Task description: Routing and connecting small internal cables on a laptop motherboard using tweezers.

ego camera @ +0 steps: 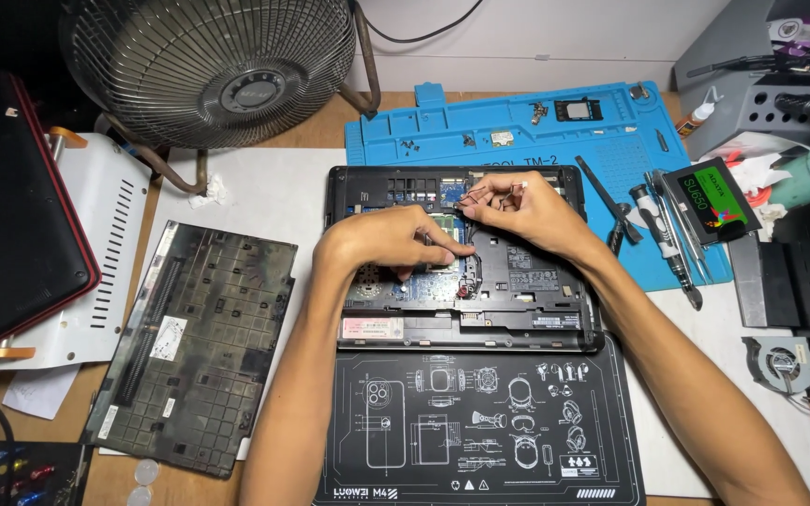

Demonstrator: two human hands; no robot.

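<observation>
Laptop chassis point(536, 309) lies opened at the workbench centre, straddling a black printed mat point(480, 422) and a blue repair mat point(517, 126). Head view: bottom cover point(189, 347) already removed, lying left; internals remain installed. Left hand point(386, 242) presses curled fingers on the board; right hand point(522, 208) pinches a small part. Black-and-green rectangular drive package point(716, 201) sits right.

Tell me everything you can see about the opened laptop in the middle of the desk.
The opened laptop lies flat, underside up, its bottom cover off. The black plastic frame surrounds an exposed circuit board, vent slots along the far edge and several stickers. It sits on a white sheet, its near edge against a black printed mat. The left hand and right hand both rest inside it.
</observation>
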